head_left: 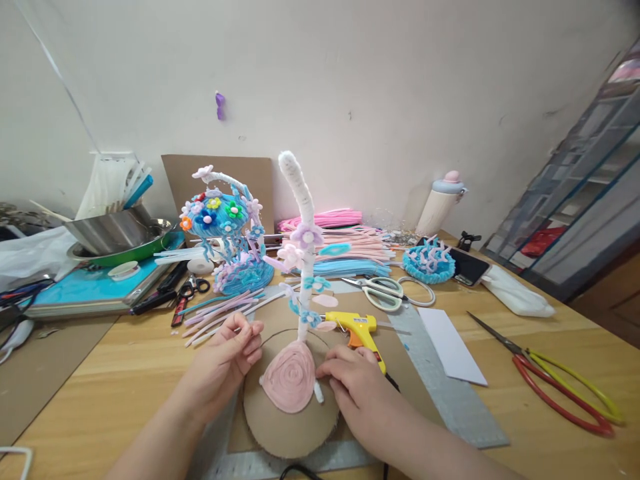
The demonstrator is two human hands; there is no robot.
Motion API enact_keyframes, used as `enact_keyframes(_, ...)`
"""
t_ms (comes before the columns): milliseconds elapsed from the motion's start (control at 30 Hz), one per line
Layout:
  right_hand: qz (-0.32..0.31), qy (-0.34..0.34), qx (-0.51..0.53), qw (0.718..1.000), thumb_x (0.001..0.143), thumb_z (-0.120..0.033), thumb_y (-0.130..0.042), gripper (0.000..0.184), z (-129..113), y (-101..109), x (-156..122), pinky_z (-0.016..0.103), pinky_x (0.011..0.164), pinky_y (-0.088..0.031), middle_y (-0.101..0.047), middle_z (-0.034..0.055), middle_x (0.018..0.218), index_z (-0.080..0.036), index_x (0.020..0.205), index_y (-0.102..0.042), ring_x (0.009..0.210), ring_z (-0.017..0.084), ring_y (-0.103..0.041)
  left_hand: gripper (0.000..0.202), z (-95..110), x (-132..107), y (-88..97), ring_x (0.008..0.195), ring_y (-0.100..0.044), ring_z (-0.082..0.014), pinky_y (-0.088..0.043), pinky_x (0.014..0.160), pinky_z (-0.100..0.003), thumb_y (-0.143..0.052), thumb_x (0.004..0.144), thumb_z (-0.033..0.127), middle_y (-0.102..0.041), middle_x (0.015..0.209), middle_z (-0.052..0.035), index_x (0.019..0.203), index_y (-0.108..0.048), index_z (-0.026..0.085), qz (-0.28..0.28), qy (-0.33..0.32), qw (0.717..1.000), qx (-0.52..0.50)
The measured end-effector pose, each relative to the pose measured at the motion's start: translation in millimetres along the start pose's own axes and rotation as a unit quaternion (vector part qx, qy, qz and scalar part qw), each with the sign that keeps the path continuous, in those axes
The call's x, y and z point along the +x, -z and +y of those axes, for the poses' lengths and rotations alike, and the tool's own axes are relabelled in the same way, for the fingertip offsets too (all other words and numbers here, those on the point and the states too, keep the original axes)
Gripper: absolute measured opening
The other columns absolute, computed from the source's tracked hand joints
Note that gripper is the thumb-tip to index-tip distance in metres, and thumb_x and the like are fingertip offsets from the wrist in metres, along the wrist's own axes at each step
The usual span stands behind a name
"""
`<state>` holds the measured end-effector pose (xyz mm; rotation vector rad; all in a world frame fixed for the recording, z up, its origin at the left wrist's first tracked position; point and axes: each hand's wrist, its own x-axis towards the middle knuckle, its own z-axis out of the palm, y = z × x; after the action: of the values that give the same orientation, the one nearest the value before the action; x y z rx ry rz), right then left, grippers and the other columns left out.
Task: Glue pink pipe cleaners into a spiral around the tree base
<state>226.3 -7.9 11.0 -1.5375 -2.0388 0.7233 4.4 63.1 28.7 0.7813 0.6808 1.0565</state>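
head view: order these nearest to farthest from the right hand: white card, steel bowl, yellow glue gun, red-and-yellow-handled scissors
1. yellow glue gun, just beyond the right hand
2. white card, to its right
3. red-and-yellow-handled scissors, farther right, past the card
4. steel bowl, back left of the table

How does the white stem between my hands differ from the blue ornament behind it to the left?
The white stem ends in a bare, slightly leaning tip; the blue ornament has an arched top over a flower-covered blue dome.
The stem's foot meets a pink coil; the ornament has a mostly blue base.
The stem's flowers are purple, pink and blue; the ornament's also include yellow, green and orange.
Both carry small fuzzy flowers.
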Motion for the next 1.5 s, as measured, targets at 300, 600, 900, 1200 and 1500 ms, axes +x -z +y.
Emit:
enact_keyframes(300, 0.001, -0.008, -0.002, 1.000, 0.090, -0.009, -0.041, 0.034, 1.0, -0.3, -1.0, 0.041, 0.085, -0.034, -0.063, 0.0019, 0.101, -0.027, 0.098, -0.069, 0.089, 0.021, -0.047, 0.026, 0.8, 0.9, -4.8, 0.055, -0.042, -0.0047, -0.037, 0.051, -0.016, -0.075, 0.073, 0.019, -0.054, 0.077, 0.0005, 0.072, -0.050, 0.018, 0.042, -0.011, 0.999, 0.010)
enact_keyframes(600, 0.001, 0.002, -0.008, 1.000, 0.089, -0.008, -0.041, 0.034, -0.7, 1.0, 0.0, 0.040, 0.086, -0.034, -0.063, 0.0017, 0.102, -0.028, 0.098, -0.069, 0.089, 0.020, -0.049, 0.027, -0.6, -1.7, -5.3, 0.047, -0.037, 0.0002, -0.031, 0.046, -0.013, -0.076, 0.071, 0.019, -0.058, 0.076, 0.0009, 0.074, -0.050, 0.017, 0.053, 0.012, 0.998, 0.015)
enact_keyframes(900, 0.001, 0.004, -0.009, 1.000, 0.088, -0.007, -0.041, 0.034, -1.3, 2.7, -0.3, 0.039, 0.086, -0.035, -0.062, 0.0024, 0.101, -0.026, 0.099, -0.068, 0.089, 0.019, -0.051, 0.031, 0.5, -1.4, -7.8, 0.040, -0.024, 0.0000, -0.018, 0.040, -0.014, -0.077, 0.072, 0.028, -0.041, 0.056, 0.0097, 0.074, -0.047, 0.019, 0.050, 0.001, 0.998, 0.046)
enact_keyframes(1200, 0.002, 0.003, -0.005, 1.000, 0.088, -0.008, -0.042, 0.034, 1.5, 0.8, -0.5, 0.040, 0.087, -0.034, -0.062, 0.0022, 0.101, -0.026, 0.098, -0.068, 0.090, 0.020, -0.051, 0.028, -0.8, 0.5, -3.5, 0.043, -0.027, -0.0001, -0.022, 0.041, -0.013, -0.076, 0.074, 0.030, -0.046, 0.064, 0.0075, 0.075, -0.050, 0.019, 0.046, -0.006, 0.997, 0.062)
enact_keyframes(1500, 0.000, 0.007, 0.004, 1.000, 0.088, -0.007, -0.041, 0.033, 0.6, 1.3, -1.1, 0.039, 0.085, -0.033, -0.062, 0.0012, 0.101, -0.026, 0.097, -0.067, 0.089, 0.019, -0.050, 0.021, -0.7, 0.9, 0.4, 0.054, -0.041, -0.0029, -0.038, 0.050, -0.015, -0.073, 0.077, 0.031, -0.055, 0.082, -0.0004, 0.081, -0.062, 0.013, 0.031, 0.004, 0.996, 0.088)
